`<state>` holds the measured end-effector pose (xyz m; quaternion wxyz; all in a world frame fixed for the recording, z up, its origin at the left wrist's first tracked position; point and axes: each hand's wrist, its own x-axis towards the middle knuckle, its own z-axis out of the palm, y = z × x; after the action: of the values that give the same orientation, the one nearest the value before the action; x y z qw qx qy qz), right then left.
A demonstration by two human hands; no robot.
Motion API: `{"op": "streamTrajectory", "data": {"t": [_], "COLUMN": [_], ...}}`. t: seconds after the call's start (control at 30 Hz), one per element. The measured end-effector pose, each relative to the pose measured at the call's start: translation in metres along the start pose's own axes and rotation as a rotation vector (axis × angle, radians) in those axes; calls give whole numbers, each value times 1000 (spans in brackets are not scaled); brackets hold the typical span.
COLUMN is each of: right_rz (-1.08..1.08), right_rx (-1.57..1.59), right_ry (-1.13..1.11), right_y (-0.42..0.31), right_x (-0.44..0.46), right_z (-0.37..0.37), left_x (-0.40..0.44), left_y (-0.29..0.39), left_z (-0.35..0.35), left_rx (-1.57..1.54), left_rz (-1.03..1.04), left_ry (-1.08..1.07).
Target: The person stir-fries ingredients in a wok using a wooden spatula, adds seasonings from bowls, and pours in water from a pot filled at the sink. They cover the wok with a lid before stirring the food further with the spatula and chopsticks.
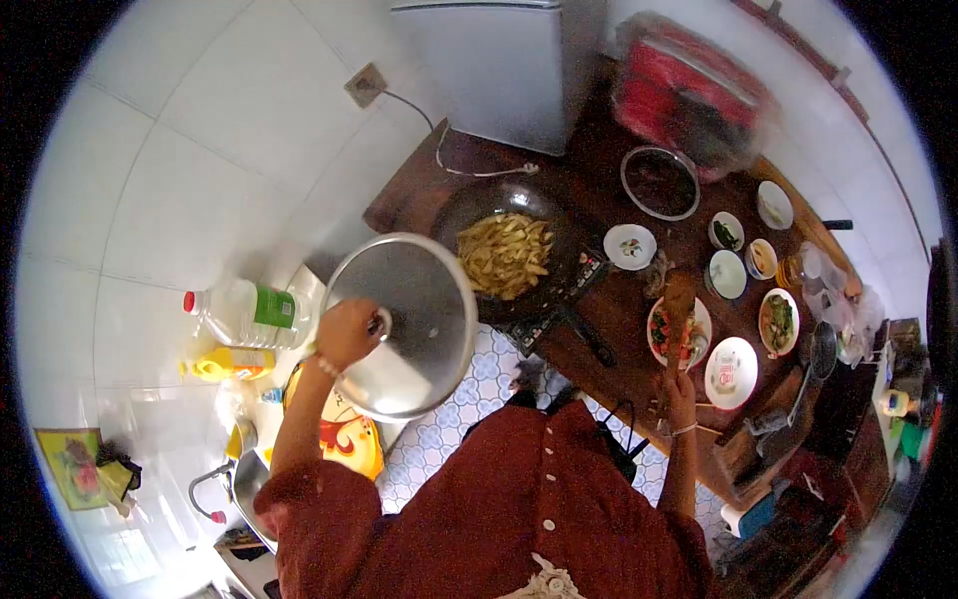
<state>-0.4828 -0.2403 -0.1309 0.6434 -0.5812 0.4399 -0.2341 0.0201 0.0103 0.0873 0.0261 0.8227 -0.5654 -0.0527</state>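
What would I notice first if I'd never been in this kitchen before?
Probably the big shiny lid, held up by its knob in the left hand, at the left of the pan. Next comes the dark pan with its heap of yellowish food, near the picture's middle. Then, on the right, the right hand holds a brown spatula over a bowl.
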Motion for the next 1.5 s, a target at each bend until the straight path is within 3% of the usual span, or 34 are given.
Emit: {"op": "streamTrajectory", "data": {"t": [0.03, 0.3, 0.33, 0.37, 0.53, 0.6, 0.67, 0.73, 0.8, 0.93, 0.97, 1.0, 1.07, 1.2, 1.27, 1.3, 1.4, 1.47, 1.5], "right_rz": [-29, -70, 48, 165, 171, 29, 112, 209, 293, 251, 113, 250, 266, 298, 214, 144, 69, 151, 102], "right_rx": [-5, 1, 23, 47, 96, 28, 153, 74, 35, 159, 41, 151, 104, 162, 141, 283, 466, 505, 608], "right_ry": [46, 198, 219, 242, 245, 346, 350, 353, 205, 231, 156, 123, 174, 196, 208, 253, 233, 180, 183], "right_y": [6, -19, -29, -34, -18, -12, -2, 11, 24, 7, 8, 18, 29, 9, 6, 7, -12, -61, -68], "right_x": [-5, -55, -63, -70, -92, -97, -97, -100, -97, -87, -83, -82, -80, -84, -88, -85, -77, -76, -70], "right_z": [0, 15, 18, 18, 21, 28, 28, 27, 19, 34, 32, 31, 33, 33, 30, 35, 36, 41, 49], "left_x": [23, 165, 179, 190, 222, 228, 233, 233, 223, 224, 222, 217, 199, 161, 138, 127, 97, 77, 71], "left_y": [15, 55, 60, 63, 76, 77, 72, 81, 102, 99, 97, 97, 95, 102, 107, 108, 123, 151, 165], "left_z": [-4, 65, 72, 78, 100, 107, 119, 114, 89, 98, 100, 101, 99, 88, 94, 100, 114, 117, 119], "left_rx": [62, 108, 137, 166, 132, 117, 151, 141, 128, 96, 76, 72, -16, -127, -336, -342, -461, -928, -930], "left_rz": [-43, 214, 214, 216, 238, 246, 282, 275, 201, 192, 163, 183, 331, 433, 445, 456, 511, 323, 331], "left_ry": [-120, -91, -150, -208, -198, -184, -135, -142, -201, -243, -257, -256, 106, 226, 233, 234, 167, -146, -148]}}
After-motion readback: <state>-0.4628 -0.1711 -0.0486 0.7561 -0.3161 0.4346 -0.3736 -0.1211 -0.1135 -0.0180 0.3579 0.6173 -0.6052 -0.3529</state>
